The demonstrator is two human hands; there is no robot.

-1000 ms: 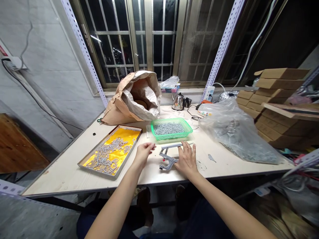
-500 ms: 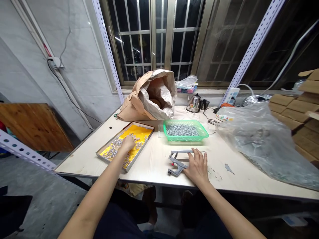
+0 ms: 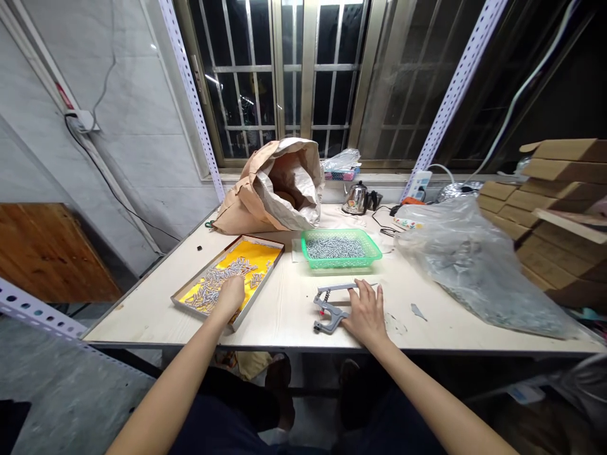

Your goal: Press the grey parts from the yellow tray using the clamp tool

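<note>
My left hand (image 3: 232, 294) is over the right part of a shallow tray (image 3: 184, 301) lined with yellow, its fingers curled down among small metal pieces (image 3: 208, 287); anything between the fingertips is too small to make out. My right hand (image 3: 367, 314) is wrapped round the handle end of a grey metal hand tool (image 3: 332, 320) with a spring and a red part, which lies on the table. Behind the tool, a green basket (image 3: 341, 262) holds many small metal pieces.
A large open paper sack (image 3: 237, 205) stands behind the tray. A kettle (image 3: 355, 199) is near the window. Clear plastic bags (image 3: 455, 253) and stacked cardboard boxes (image 3: 554, 215) occupy the right side. A small grey scrap (image 3: 418, 311) lies right of my right hand.
My left hand has moved toward the near edge of the tray, among the metal pieces. The whole view has shifted slightly. My right hand still grips the tool.
</note>
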